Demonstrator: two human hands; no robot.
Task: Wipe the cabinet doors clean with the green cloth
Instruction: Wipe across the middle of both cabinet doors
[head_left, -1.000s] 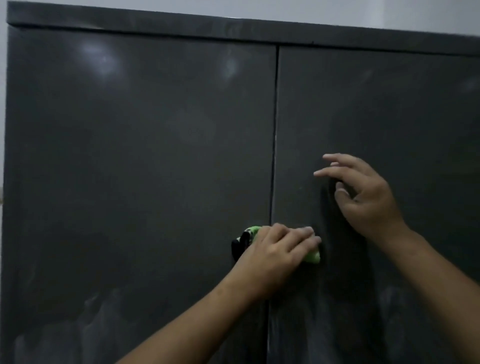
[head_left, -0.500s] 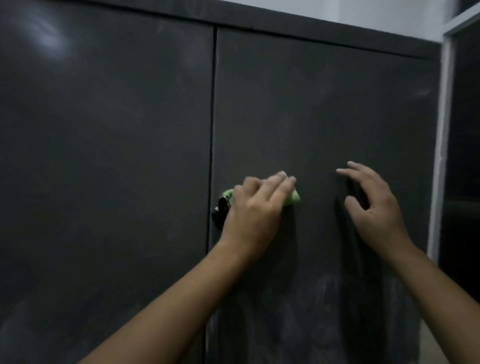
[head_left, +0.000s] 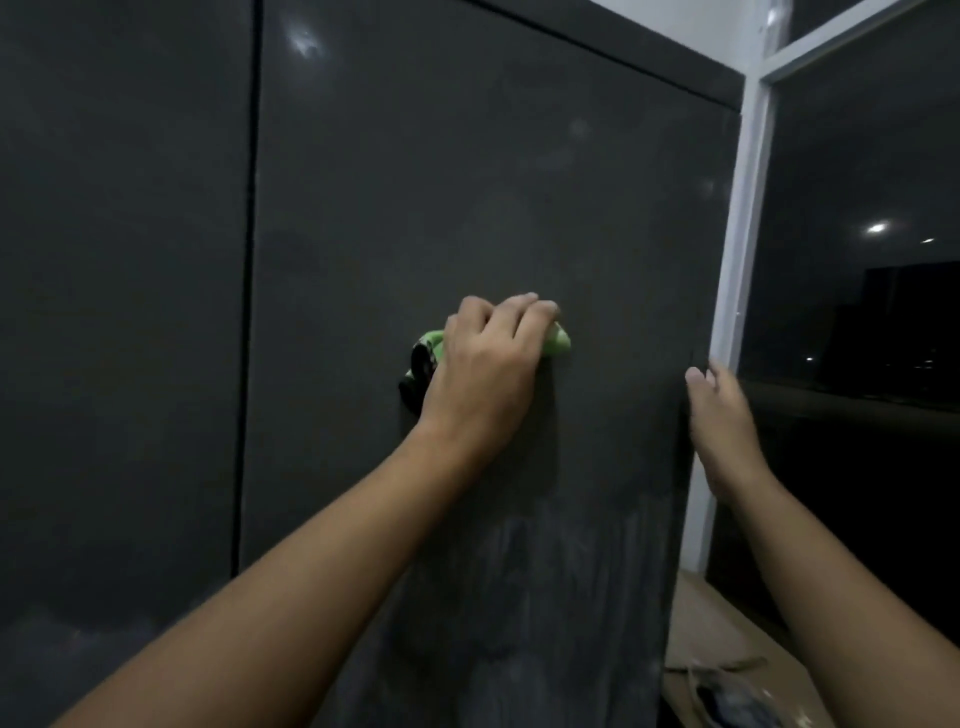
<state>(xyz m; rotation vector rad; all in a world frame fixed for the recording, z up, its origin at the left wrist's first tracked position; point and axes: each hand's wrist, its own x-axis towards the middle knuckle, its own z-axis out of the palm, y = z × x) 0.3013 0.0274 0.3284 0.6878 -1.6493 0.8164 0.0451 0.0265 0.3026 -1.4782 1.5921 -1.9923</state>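
Green cloth (head_left: 557, 343) rightward, under left grip (head_left: 483, 379)

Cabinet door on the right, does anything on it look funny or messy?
Yes. Pale, streaky smears cover the lower part of the right door, below the left hand pressing the green cloth. Higher up it looks plain dark. No dents show.

Most of green cloth (head_left: 558, 343) is hidden under left hand (head_left: 483, 374) fingers. Only a bit shows just right of the fingertips, plus a dark patterned end left of the knuckles, too blurry to read. Right hand (head_left: 722, 431) fingertips are at the edge of right door (head_left: 467, 156); can't tell if they touch. Left door (head_left: 119, 260), well left of the fingers, is cut off by the frame. Well below right fingers, blurry clutter (head_left: 727, 696) on ledge (head_left: 711, 623) is cut off at btm.
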